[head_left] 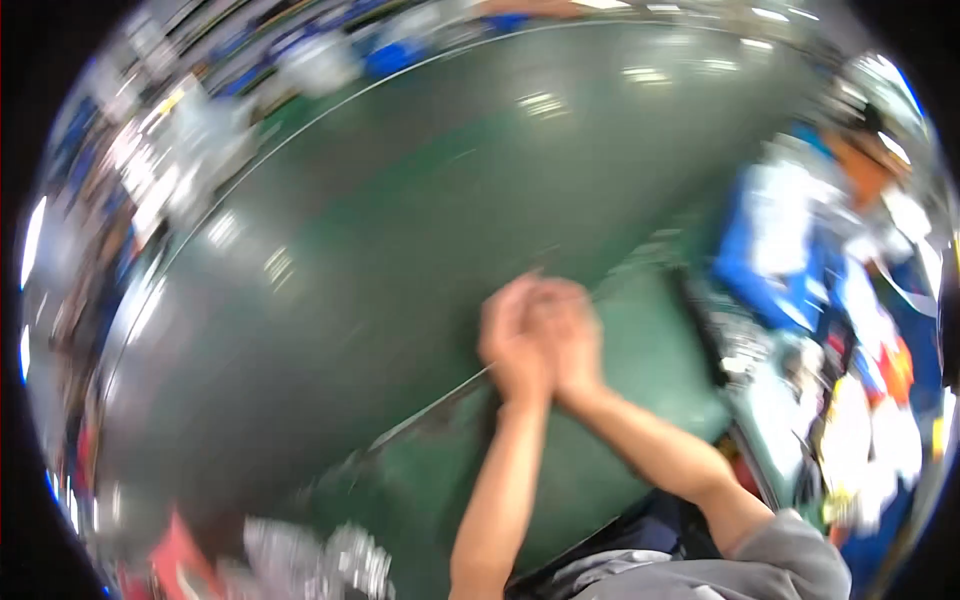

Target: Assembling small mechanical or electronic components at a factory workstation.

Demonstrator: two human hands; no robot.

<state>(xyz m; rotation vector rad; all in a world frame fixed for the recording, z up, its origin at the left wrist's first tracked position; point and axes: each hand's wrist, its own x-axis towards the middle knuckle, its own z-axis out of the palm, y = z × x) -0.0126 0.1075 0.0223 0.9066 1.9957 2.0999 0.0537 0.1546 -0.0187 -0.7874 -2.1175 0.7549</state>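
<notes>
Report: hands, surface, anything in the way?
Left hand and right hand together over green surface. Anything held: blurred, unclear. Blue-and-white clutter at right, apart.

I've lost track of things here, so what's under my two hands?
Green work surface shows around your left hand and right hand; anything beneath or between them is covered or blurred.

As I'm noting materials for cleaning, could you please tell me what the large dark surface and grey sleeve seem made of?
Large dark surface: perhaps rubber or coated sheeting, smooth and semi-glossy; it shows soft, pale reflections.
Grey sleeve: likely matt cloth, judging by its soft folds; blur hides any weave.
</notes>
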